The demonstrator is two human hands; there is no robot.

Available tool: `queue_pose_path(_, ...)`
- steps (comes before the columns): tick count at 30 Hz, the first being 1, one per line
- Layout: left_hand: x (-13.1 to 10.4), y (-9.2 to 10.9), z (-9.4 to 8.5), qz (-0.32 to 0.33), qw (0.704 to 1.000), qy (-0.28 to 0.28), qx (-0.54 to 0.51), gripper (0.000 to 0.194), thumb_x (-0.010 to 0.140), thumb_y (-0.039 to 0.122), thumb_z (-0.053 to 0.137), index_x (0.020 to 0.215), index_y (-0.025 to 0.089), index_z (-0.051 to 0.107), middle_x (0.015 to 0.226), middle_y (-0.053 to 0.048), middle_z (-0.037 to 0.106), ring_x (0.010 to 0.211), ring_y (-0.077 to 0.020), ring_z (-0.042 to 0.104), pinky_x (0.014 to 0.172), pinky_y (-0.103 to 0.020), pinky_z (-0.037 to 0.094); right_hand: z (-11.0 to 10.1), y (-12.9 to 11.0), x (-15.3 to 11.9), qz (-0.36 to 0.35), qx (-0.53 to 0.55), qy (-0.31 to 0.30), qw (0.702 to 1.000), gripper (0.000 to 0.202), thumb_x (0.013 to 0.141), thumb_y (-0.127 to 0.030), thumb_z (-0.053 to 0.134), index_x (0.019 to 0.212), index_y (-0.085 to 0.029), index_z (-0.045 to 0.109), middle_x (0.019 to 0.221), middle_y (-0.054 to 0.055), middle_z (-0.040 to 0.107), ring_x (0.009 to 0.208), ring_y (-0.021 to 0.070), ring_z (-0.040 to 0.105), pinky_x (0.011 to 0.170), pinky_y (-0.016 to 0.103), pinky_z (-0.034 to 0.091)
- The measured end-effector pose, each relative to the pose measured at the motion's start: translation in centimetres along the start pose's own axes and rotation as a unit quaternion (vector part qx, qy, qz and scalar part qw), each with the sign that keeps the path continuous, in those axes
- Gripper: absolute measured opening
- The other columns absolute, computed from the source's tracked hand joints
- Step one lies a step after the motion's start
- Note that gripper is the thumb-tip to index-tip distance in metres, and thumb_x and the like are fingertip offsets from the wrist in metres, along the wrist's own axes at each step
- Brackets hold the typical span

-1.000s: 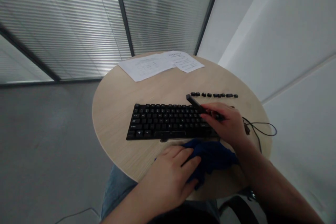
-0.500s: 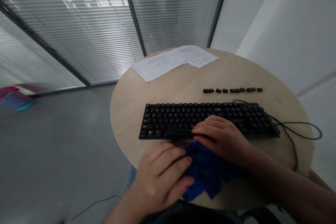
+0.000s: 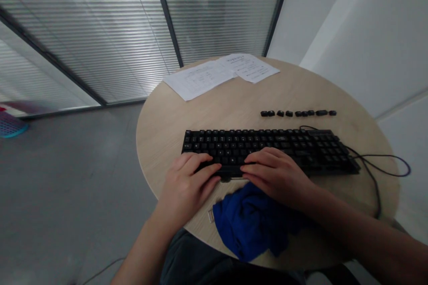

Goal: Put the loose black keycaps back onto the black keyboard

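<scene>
A black keyboard [image 3: 234,144] lies across the round table. At its front edge, my left hand [image 3: 185,185] has its thumb and fingers closed on the left end of the long space bar [image 3: 230,170]. The right end of the same bar is between the closed fingers of my right hand [image 3: 279,176]. A thin pale line shows just below the bar; whether the bar is seated cannot be made out. A crumpled blue cloth [image 3: 249,225] rests in front of the keyboard, partly under my right hand and forearm.
Several loose black keycaps [image 3: 289,114] form a row behind the keyboard. Printed papers [image 3: 203,80] lie at the table's far edge. A small metallic piece [image 3: 210,216] sits left of the cloth. The keyboard cable [image 3: 374,187] loops at the right. A basket [image 3: 11,124] stands on the floor.
My left hand has moved from the cloth up to the keyboard and closed on the bar's left end. The cloth's left side and the small metallic piece are now uncovered.
</scene>
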State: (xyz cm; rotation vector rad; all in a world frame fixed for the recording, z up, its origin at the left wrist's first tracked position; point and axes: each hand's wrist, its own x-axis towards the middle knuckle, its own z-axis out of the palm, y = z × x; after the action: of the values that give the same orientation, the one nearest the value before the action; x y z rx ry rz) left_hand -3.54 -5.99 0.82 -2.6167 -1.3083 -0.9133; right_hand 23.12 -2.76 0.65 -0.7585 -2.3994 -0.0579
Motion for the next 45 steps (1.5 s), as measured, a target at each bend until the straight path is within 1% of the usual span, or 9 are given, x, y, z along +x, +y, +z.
queue_pose_path(3, -0.1, -0.1, 0.0, -0.006, 1.0, -0.001, -0.005, 0.022, 0.093, 0.024, 0.068, 0.115, 0.019, 0.07, 0.112, -0.01, 0.069, 0.1, -0.0256, 0.063, 0.085, -0.047, 0.056, -0.1, 0.0, 0.0, -0.001, 0.008, 0.005, 1.0, 0.015, 0.098, -0.024, 0.062, 0.096, -0.022, 0.076, 0.096, 0.003, 0.073, 0.084, 0.0133, 0.063, 0.083, 0.03, 0.053)
queue_pose_path(8, -0.1, 0.0, -0.3, -0.036, 0.998, 0.014, -0.039, 0.03, 0.095, 0.024, 0.066, 0.123, 0.017, 0.064, 0.112, -0.01, 0.07, 0.1, -0.0228, 0.063, 0.088, -0.043, 0.056, 0.1, 0.0, -0.1, 0.0, 0.028, 0.025, 0.999, 0.009, 0.096, -0.025, 0.067, 0.098, -0.022, 0.075, 0.1, 0.001, 0.073, 0.089, 0.013, 0.064, 0.086, 0.029, 0.053)
queue_pose_path(15, 0.2, 0.0, -0.5, -0.014, 0.998, 0.009, -0.053, 0.016, 0.094, 0.02, 0.067, 0.109, 0.022, 0.072, 0.107, -0.003, 0.076, 0.098, -0.0205, 0.065, 0.089, -0.041, 0.056, 0.1, -0.1, 0.4, -0.006, 0.014, -0.001, 1.0, 0.012, 0.098, -0.028, 0.064, 0.099, -0.024, 0.075, 0.102, 0.0, 0.074, 0.089, 0.0143, 0.062, 0.087, 0.032, 0.049)
queue_pose_path(19, 0.2, 0.0, -0.5, -0.004, 0.998, 0.012, -0.056, 0.017, 0.093, 0.022, 0.07, 0.11, 0.021, 0.073, 0.105, -0.003, 0.076, 0.097, -0.02, 0.064, 0.088, -0.04, 0.055, 0.0, -0.2, 0.5, 0.004, 0.012, -0.001, 1.0, 0.013, 0.099, -0.026, 0.063, 0.097, -0.024, 0.075, 0.101, 0.0, 0.074, 0.089, 0.014, 0.061, 0.086, 0.031, 0.048)
queue_pose_path(26, 0.0, 0.0, -0.1, 0.01, 0.999, 0.024, -0.025, 0.016, 0.092, 0.017, 0.07, 0.107, 0.019, 0.074, 0.104, -0.004, 0.077, 0.095, -0.0197, 0.064, 0.085, -0.039, 0.057, 0.2, -0.2, 0.1, 0.0, 0.019, 0.01, 1.0, 0.011, 0.097, -0.022, 0.064, 0.098, -0.022, 0.075, 0.1, 0.001, 0.073, 0.088, 0.0138, 0.06, 0.087, 0.031, 0.047)
queue_pose_path(32, -0.2, -0.1, 0.1, 0.021, 0.999, 0.034, -0.001, 0.016, 0.092, 0.015, 0.07, 0.106, 0.018, 0.074, 0.105, -0.005, 0.076, 0.096, -0.0203, 0.064, 0.084, -0.038, 0.058, -1.4, 1.0, -0.4, 0.007, 0.014, -0.017, 1.0, 0.013, 0.097, -0.024, 0.066, 0.103, -0.021, 0.076, 0.098, 0.003, 0.07, 0.09, 0.015, 0.058, 0.088, 0.032, 0.047)
queue_pose_path(36, -0.3, -0.1, 0.0, 0.02, 0.999, 0.026, 0.0, 0.017, 0.092, 0.016, 0.069, 0.108, 0.019, 0.074, 0.106, -0.005, 0.075, 0.097, -0.0205, 0.063, 0.085, -0.038, 0.057, -2.2, 1.7, -0.5, -0.014, 0.011, -0.031, 0.999, 0.014, 0.097, -0.025, 0.065, 0.103, -0.022, 0.078, 0.093, 0.003, 0.07, 0.087, 0.0149, 0.056, 0.084, 0.031, 0.046)
queue_pose_path(40, -0.4, -0.1, -0.1, 0.019, 1.0, 0.015, -0.011, 0.018, 0.092, 0.014, 0.069, 0.109, 0.018, 0.074, 0.105, -0.005, 0.074, 0.096, -0.0194, 0.062, 0.084, -0.036, 0.056, -2.1, 1.8, -0.5, -0.004, 0.029, -0.062, 0.998, 0.017, 0.099, -0.025, 0.062, 0.098, -0.022, 0.079, 0.086, 0.003, 0.069, 0.081, 0.0135, 0.055, 0.079, 0.029, 0.044)
queue_pose_path(45, -0.2, 0.0, -0.2, 0.025, 1.0, 0.007, -0.006, 0.012, 0.092, 0.017, 0.069, 0.101, 0.02, 0.076, 0.1, -0.004, 0.075, 0.092, -0.0201, 0.062, 0.082, -0.037, 0.054, -1.9, 1.7, -0.4, 0.013, 0.048, -0.1, 0.994, 0.024, 0.102, -0.027, 0.058, 0.091, -0.022, 0.078, 0.078, 0.002, 0.067, 0.076, 0.0116, 0.053, 0.076, 0.029, 0.04)
